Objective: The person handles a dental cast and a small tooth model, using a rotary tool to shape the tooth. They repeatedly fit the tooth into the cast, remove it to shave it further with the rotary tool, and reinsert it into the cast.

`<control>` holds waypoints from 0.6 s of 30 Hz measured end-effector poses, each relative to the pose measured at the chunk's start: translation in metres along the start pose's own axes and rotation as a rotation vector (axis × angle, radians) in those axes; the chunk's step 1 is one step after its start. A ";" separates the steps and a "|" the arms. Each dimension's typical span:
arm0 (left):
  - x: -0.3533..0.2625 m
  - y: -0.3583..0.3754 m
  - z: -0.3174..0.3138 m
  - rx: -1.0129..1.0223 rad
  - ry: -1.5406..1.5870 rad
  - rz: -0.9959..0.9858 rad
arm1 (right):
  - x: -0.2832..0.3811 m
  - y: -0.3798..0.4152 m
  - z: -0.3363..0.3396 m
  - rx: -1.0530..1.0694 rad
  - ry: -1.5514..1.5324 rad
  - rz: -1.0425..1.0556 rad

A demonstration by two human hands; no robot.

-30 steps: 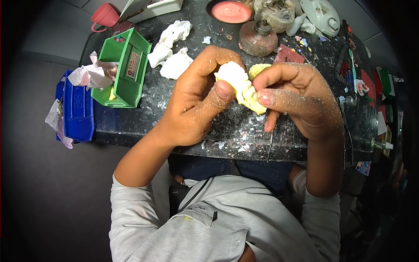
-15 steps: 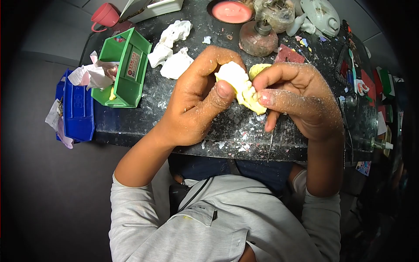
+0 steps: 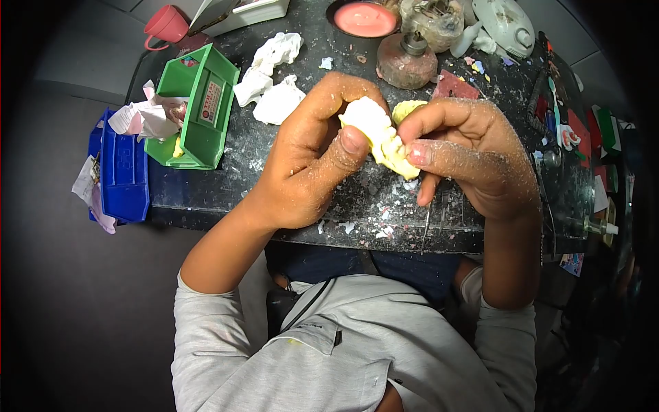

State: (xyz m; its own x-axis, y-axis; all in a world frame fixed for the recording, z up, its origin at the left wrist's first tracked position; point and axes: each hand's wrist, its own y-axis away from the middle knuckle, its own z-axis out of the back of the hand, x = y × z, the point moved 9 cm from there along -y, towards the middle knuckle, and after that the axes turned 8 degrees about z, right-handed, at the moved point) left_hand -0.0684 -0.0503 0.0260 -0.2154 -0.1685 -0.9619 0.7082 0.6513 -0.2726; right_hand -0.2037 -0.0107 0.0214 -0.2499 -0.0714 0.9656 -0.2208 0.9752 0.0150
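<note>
A pale yellow plaster dental cast [image 3: 374, 130] with a bumpy, tooth-like edge is held up over the table's front part. My left hand [image 3: 319, 154] wraps round its left side, thumb pressed on the near face. On the right, my right hand [image 3: 473, 147] pinches the lower edge of the cast between thumb and forefinger. Below the right-hand fingers a thin metal tool [image 3: 427, 226] points down; its upper part is hidden. Behind the cast shows a second yellow piece [image 3: 408, 108], partly covered by the right fingers. White dust coats both hands.
Left of the hands stand a green bin [image 3: 220, 117] and a blue bin [image 3: 125, 172], with crumpled tissue [image 3: 278, 96] beside them. A glass spirit burner [image 3: 406, 65], a bowl of pink material [image 3: 364, 18] and a red slab [image 3: 455, 85] lie beyond. Scraps litter the black table [image 3: 185, 185].
</note>
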 end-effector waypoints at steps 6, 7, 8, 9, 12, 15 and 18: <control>0.002 0.000 -0.001 0.020 0.015 0.013 | 0.000 0.001 0.001 -0.009 -0.001 -0.012; 0.002 -0.001 0.000 0.022 0.016 0.004 | 0.000 0.001 0.001 -0.013 0.005 -0.006; 0.001 -0.001 0.000 0.027 0.016 0.005 | 0.000 0.001 0.002 -0.017 0.003 -0.005; -0.001 -0.001 0.001 0.015 -0.052 0.004 | 0.000 0.001 0.003 -0.006 0.003 -0.001; -0.003 -0.001 0.000 -0.001 -0.072 -0.010 | 0.000 0.002 0.003 0.014 -0.032 0.038; -0.006 -0.001 -0.001 0.004 -0.017 -0.028 | 0.005 0.002 0.000 0.033 -0.074 0.084; -0.005 0.000 0.000 0.023 -0.033 -0.029 | 0.006 0.001 -0.001 0.042 -0.070 0.098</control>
State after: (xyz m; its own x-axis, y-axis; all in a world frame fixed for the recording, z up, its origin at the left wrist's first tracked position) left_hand -0.0678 -0.0496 0.0310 -0.2134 -0.2116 -0.9538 0.7173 0.6289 -0.3000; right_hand -0.2044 -0.0102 0.0278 -0.3373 0.0075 0.9414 -0.2311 0.9687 -0.0905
